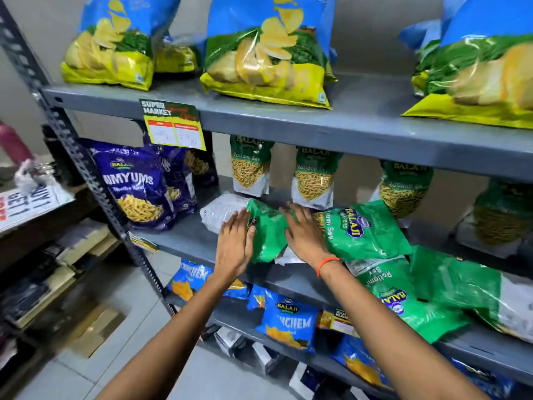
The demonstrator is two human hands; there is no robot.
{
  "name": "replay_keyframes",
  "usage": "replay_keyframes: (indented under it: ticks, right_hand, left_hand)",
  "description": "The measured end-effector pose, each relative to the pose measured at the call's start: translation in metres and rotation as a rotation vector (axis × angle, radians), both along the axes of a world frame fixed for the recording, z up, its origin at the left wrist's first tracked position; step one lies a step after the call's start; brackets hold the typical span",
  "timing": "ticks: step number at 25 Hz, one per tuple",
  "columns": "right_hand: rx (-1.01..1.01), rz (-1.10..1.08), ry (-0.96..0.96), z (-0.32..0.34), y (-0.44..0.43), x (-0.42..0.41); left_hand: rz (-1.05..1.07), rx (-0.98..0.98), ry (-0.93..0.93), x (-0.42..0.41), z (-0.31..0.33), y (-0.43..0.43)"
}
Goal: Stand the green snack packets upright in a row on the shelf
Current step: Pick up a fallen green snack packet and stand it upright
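On the middle grey shelf (184, 235), a green snack packet (266, 232) lies between my two hands. My left hand (235, 243) presses flat against its left side, and my right hand (304, 232) presses its right side, fingers extended. Several green packets stand upright along the back: one (250, 168), another (314, 177), a third (403, 189). More green packets lie flat in a heap at the right: one (364, 229) tilted, one (403, 295) upside down, one (467, 287) at the front edge. A white packet back (222, 212) lies behind my left hand.
Purple snack bags (135, 186) stand at the shelf's left end. Big blue and yellow chip bags (265, 53) fill the shelf above, with a price tag (173, 125) hanging from its edge. Blue packets (290, 321) sit on the shelf below. A slotted metal upright (86, 174) frames the left side.
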State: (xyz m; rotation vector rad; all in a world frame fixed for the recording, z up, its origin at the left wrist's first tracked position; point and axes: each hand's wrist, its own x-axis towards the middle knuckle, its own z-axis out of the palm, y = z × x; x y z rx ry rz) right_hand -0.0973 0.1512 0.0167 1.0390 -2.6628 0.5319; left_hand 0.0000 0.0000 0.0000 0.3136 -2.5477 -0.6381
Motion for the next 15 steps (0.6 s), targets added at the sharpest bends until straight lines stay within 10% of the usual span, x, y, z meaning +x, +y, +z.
replay_keyframes:
  ticks: [10, 15]
  right_hand:
    - [0.238, -0.112, -0.332, 0.025, -0.029, -0.053]
    - [-0.358, -0.157, -0.756, 0.049, -0.04, -0.072]
  left_hand:
    - [-0.145, -0.158, -0.19, 0.003, -0.036, -0.028]
    - [0.107, 0.188, 0.137, 0.005, -0.011, -0.029]
